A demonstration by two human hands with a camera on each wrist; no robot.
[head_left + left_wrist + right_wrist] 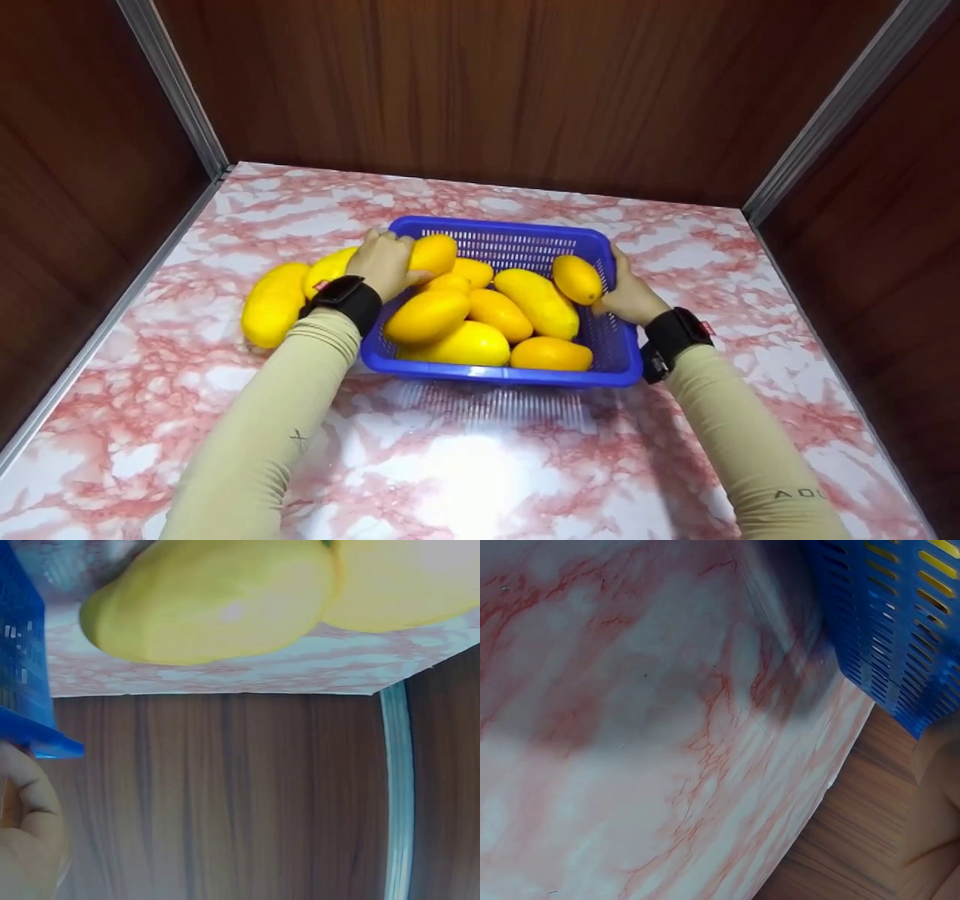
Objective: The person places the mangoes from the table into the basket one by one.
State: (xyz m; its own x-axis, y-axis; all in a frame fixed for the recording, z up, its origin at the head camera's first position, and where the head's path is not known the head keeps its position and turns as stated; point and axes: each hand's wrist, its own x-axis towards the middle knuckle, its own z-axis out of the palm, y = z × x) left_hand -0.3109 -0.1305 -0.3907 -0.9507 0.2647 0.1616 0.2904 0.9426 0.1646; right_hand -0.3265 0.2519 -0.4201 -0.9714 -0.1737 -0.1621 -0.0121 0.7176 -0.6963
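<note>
A blue plastic basket with slotted walls holds several yellow mangoes. At its left rim, my left hand grips a mango between the thumb and curled fingers. That hand shows in part at the edge of the left wrist view, beside the basket rim. My right hand holds the basket's right side, thumb inside the wall and fingers outside. In the right wrist view, the hand is close against the slotted wall. Its fingertips are hidden there.
Outside the basket on the left, two more mangoes lie on the marbled table, one fully visible and another partly behind my left hand. Brown wood panels stand at the back and both sides, with metal posts at the corners.
</note>
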